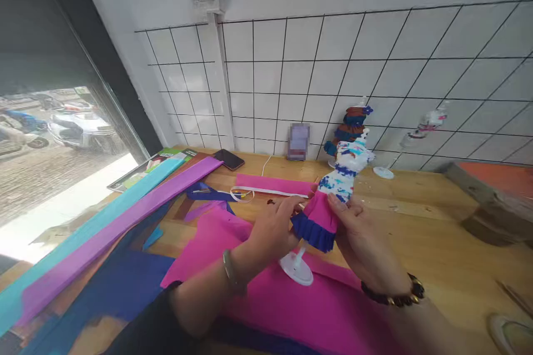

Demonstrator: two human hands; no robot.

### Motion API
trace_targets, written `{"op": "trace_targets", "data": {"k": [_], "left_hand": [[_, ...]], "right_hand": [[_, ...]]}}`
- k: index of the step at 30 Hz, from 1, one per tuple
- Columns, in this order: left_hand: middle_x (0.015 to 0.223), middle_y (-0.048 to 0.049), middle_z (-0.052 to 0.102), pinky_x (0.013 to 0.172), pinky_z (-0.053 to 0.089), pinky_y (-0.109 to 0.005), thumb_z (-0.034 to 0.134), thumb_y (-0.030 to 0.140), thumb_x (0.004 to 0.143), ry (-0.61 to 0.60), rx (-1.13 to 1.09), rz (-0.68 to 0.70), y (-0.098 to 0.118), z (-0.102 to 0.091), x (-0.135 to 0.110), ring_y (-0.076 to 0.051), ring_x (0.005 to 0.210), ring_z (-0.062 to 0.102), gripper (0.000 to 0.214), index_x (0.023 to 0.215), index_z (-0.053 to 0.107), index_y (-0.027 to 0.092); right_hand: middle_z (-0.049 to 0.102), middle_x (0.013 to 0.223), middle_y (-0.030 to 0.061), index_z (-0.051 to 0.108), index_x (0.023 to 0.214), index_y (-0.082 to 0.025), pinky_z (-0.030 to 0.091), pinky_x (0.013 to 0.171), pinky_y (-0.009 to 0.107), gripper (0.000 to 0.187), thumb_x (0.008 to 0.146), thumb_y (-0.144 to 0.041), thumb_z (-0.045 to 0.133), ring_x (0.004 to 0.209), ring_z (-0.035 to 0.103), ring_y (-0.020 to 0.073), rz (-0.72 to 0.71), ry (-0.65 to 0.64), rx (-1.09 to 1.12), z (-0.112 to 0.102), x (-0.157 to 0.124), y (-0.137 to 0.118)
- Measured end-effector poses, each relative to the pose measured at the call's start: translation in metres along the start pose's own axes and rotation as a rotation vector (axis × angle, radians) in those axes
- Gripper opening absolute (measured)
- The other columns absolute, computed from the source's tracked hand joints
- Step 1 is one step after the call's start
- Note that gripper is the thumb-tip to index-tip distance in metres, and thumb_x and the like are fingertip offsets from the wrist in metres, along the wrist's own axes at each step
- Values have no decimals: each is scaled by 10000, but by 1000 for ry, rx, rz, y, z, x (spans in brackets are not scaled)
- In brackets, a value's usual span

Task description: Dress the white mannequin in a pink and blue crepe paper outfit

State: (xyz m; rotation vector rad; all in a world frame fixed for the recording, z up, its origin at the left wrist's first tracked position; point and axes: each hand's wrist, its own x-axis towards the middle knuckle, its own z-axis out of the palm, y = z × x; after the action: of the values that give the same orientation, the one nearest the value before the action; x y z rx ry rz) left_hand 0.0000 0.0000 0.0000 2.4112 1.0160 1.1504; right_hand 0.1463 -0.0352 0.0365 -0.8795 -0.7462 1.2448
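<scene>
A small dress form [348, 156], its bodice white with blue, pink and turquoise specks, leans to the right between my hands. Round its lower part runs a pink skirt [321, 212] with a dark blue ruffled hem [314, 233]. My left hand [278, 227] closes on the left edge of the skirt, its fingertips partly hidden behind it. From the right, my right hand [353, 227] grips the skirt near the hip, thumb in front. The white round stand [297, 269] sits beneath, over pink crepe paper [266, 288].
Long turquoise [95, 233] and purple paper strips [125, 238] lie to the left. Behind are a phone [229, 159], blue scissors [212, 193] and a folded pink strip [272, 184]. Two more dress forms stand by the tiled wall, one in brown and blue ruffles [352, 127]. A box [495, 194] is at right.
</scene>
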Motion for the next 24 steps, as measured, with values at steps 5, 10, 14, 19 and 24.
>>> {"op": "trace_targets", "data": {"k": [5,10,14,19,24], "left_hand": [[952,-35,661,775,465,-339,570,122,682,-70,-117,-78,4,-3,7,-199,873,618,449,1117,485,197],[997,-52,632,809,459,-331,518,124,729,-50,-269,-114,3,-4,9,-179,921,579,336,1058,500,190],[1081,-53,593,906,421,-335,423,47,735,10,-452,-118,5,-10,8,-163,1035,537,243,921,489,190],[1060,-61,594,916,412,-346,530,286,824,-45,-596,-205,9,-13,10,-180,1039,536,119,878,521,181],[975,-55,604,836,443,-328,551,310,808,-65,-691,-342,9,-6,13,-163,922,565,171,901,530,167]], "right_hand": [[670,834,-36,648,893,-258,527,710,210,284,660,-373,763,755,620,110,-11,45,-58,-4,2,-5],[683,943,-5,659,888,-260,523,688,243,247,690,-387,734,808,630,145,-75,57,-124,-7,6,-16],[682,947,-4,664,886,-265,513,654,232,228,699,-377,729,806,625,144,-88,59,-133,-7,7,-20],[673,872,-19,660,898,-264,519,696,222,225,704,-356,730,760,619,121,-63,35,-108,-7,6,-15],[663,877,-20,646,925,-277,523,758,254,243,710,-362,722,798,622,134,-25,-1,-104,-9,4,-11]]}}
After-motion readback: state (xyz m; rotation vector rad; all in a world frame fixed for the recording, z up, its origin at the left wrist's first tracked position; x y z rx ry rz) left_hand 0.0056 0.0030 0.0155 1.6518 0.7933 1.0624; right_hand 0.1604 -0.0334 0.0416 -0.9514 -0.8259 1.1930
